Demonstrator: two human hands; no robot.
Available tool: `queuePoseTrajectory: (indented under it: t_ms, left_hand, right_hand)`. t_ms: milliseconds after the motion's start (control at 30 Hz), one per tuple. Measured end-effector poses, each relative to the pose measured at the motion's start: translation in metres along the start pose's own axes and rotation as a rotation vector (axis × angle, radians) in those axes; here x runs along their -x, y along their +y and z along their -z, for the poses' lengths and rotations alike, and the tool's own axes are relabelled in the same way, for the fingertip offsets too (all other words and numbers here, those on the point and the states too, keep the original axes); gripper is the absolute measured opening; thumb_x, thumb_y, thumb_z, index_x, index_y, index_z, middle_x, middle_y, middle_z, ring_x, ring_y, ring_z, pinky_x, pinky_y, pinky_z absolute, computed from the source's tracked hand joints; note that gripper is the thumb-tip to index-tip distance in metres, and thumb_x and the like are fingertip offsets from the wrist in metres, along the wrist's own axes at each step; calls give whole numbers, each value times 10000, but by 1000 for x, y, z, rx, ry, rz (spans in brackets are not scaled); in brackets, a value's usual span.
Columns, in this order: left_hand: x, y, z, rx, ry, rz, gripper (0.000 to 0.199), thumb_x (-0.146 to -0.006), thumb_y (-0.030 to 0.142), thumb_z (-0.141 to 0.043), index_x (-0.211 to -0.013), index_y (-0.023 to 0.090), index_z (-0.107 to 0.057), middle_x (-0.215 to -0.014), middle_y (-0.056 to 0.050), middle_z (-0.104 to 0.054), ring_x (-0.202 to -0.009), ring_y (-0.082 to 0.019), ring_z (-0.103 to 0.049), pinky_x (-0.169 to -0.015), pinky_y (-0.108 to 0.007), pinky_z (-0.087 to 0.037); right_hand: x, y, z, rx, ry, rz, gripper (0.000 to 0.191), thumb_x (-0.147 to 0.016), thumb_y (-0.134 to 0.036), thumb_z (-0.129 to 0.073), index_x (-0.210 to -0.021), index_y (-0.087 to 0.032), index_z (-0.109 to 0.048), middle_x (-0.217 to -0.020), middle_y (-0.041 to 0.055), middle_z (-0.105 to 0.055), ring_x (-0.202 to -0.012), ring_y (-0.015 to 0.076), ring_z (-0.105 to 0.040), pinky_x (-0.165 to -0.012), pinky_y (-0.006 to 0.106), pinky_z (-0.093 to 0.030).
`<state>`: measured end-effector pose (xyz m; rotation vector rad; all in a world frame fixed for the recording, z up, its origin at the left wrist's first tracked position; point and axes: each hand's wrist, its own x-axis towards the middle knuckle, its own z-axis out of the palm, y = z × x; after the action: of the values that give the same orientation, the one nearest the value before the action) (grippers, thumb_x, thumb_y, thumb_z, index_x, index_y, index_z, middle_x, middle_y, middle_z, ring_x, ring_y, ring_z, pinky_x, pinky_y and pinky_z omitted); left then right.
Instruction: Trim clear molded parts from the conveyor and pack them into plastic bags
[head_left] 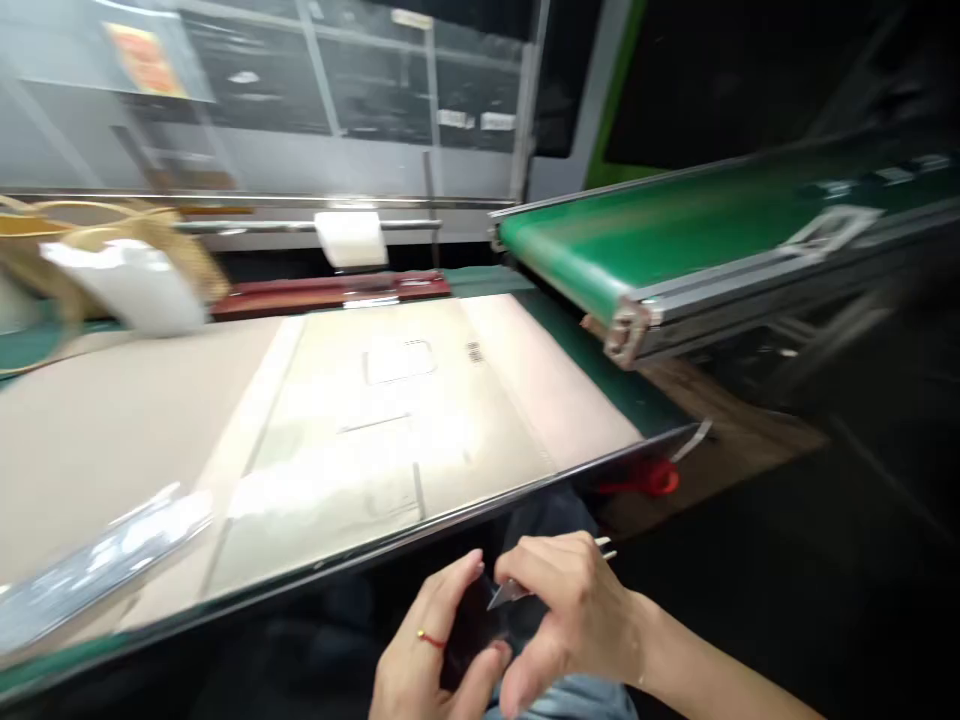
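Observation:
Below the table's front edge, my left hand (439,645) is curved, with thumb and forefinger apart and a red string ring on one finger. The gap between them is dark, and I make out nothing held there. Just to its right, my right hand (574,605) is closed around a small pointed metal blade (508,593), its tip toward my left hand. Two pale prongs stick out behind the right knuckles. On the table lies a clear, shiny sheet (300,440) with slots and outlines, over pale material.
A green conveyor belt (600,240) runs off at the right. A plastic-wrapped bundle (105,560) lies at the table's left. Behind are a woven basket (187,265), a white bag (139,290) and a dark red bar (285,296). A red object (656,478) hangs under the edge.

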<state>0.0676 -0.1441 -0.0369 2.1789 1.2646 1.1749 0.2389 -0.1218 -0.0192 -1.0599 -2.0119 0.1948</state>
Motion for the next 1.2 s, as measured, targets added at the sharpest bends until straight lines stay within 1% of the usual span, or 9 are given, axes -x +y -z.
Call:
queuePoseTrajectory:
  t_ms: [67,167,267,333,433,633,800,1033,1200]
  left_hand:
    - [10,-1,15,-25,5,-2,406,-843,317,-516,-1233,224,-455,-1104,-65,-615,-947,-188,-624,-777,-265,-543]
    - [20,-1,26,-89,11,-7,444,-835,233,-525,-1266,201,-424,-1146,-91,-587,-1013,-196,-593,-825,-284,-526]
    - [27,0,34,-147,-25,-38,535,-784,150,-577,-1289,159,-400,-1168,-106,-570,-1047,-201,-572,-847,-274,-516]
    - [30,1,39,-159,-22,-51,566,-767,111,-583,-1298,131,-387,-1174,-116,-563,-1066,-201,-559,-866,-272,-507]
    - [33,2,45,-174,-17,-43,572,-761,106,-591,-1296,125,-390,-1161,-113,-574,-1060,-197,-562,-865,-266,-507]
    - [39,-3,44,-208,-21,-40,584,-736,110,-625,-1280,113,-413,-1131,-110,-599,-1027,-199,-584,-847,-261,-519]
    - [40,-3,40,-193,16,-23,624,-713,92,-653,-1286,109,-407,-1143,-112,-589,-1023,-206,-584,-845,-276,-524]
    - [39,0,42,-164,2,6,643,-713,57,-638,-1304,127,-394,-1149,-105,-581,-1048,-216,-562,-857,-293,-517]
    - [39,0,43,-135,-21,61,674,-724,80,-636,-1332,166,-358,-1181,-91,-558,-1060,-201,-553,-884,-268,-491]
  right_hand:
    - [-5,-3,-18,-17,-32,1,726,-661,-839,-187,-538,-176,-457,-450,-32,-425,-389,72,-386,-418,242,-233]
    - [-9,-8,-35,-45,-55,42,718,-650,-848,-152,-479,-184,-364,-426,-44,-349,-373,62,-300,-411,252,-181]
    - [-11,-11,-45,-63,-38,104,716,-664,-838,-120,-468,-187,-341,-418,-43,-321,-377,65,-271,-418,261,-166]
    - [-11,-12,-51,-66,-12,135,717,-695,-815,-92,-457,-183,-334,-411,-37,-316,-383,69,-268,-427,265,-165]
    - [-10,-14,-60,-61,16,147,715,-737,-780,-78,-439,-175,-317,-402,-32,-307,-387,69,-257,-436,268,-163]
    - [-2,-15,-70,-62,24,115,713,-772,-747,-63,-422,-173,-304,-398,-29,-291,-391,74,-243,-435,272,-155]
    - [1,-15,-69,-38,30,107,707,-782,-738,-85,-413,-175,-302,-403,-31,-270,-395,76,-234,-439,280,-145]
    - [-4,-17,-67,-158,31,-18,685,-711,-808,-136,-449,-184,-235,-430,-55,-210,-392,56,-212,-424,248,-154]
    - [-5,-16,-74,-230,-43,-32,683,-676,-836,-184,-471,-184,-203,-438,-61,-200,-394,49,-188,-419,236,-150]
